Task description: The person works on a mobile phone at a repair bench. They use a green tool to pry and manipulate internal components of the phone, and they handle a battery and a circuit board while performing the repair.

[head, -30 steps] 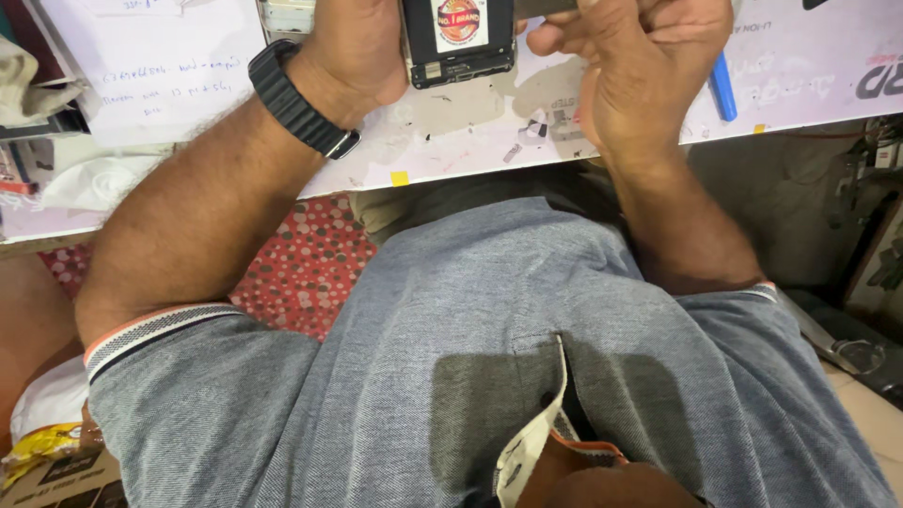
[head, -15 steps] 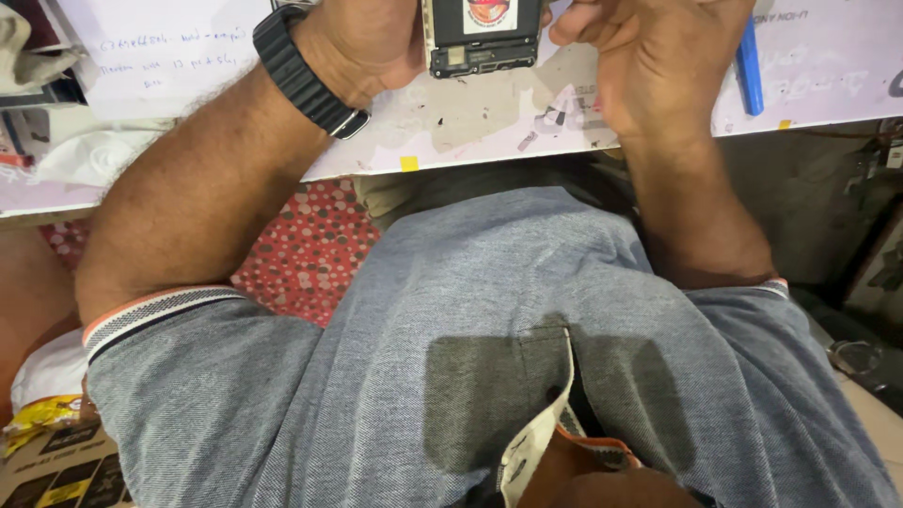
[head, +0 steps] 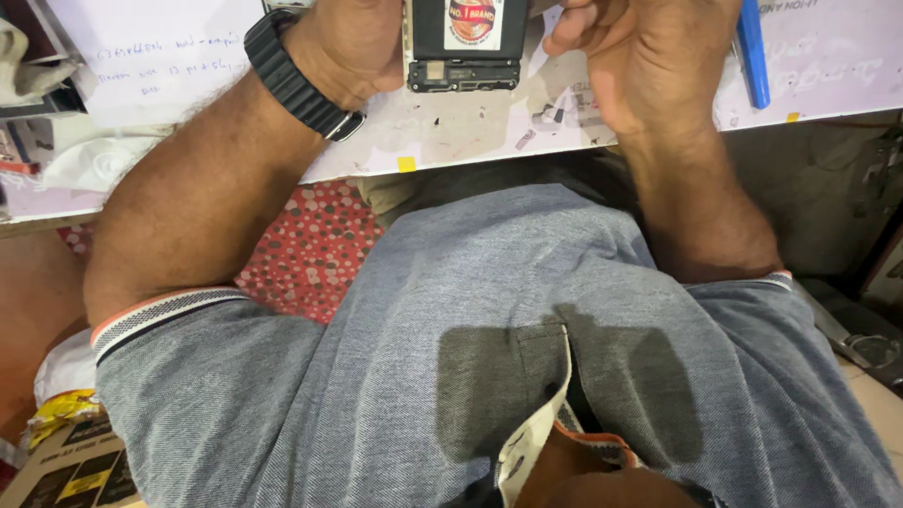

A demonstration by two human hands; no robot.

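Opened phone point(head: 463, 42) on table point(head: 451, 132), between left hand point(head: 348, 42) and right hand point(head: 649, 61); pen point(head: 751, 52) right of right hand; small screws point(head: 555, 115) below phone.

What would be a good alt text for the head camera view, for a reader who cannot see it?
Seen from above, a person's left hand holds an opened phone with a black battery at the edge of a white worktable, while the right hand is curled beside it. A black watch is on the left wrist, a blue pen lies at the right, and a grey shirt fills the lower frame.
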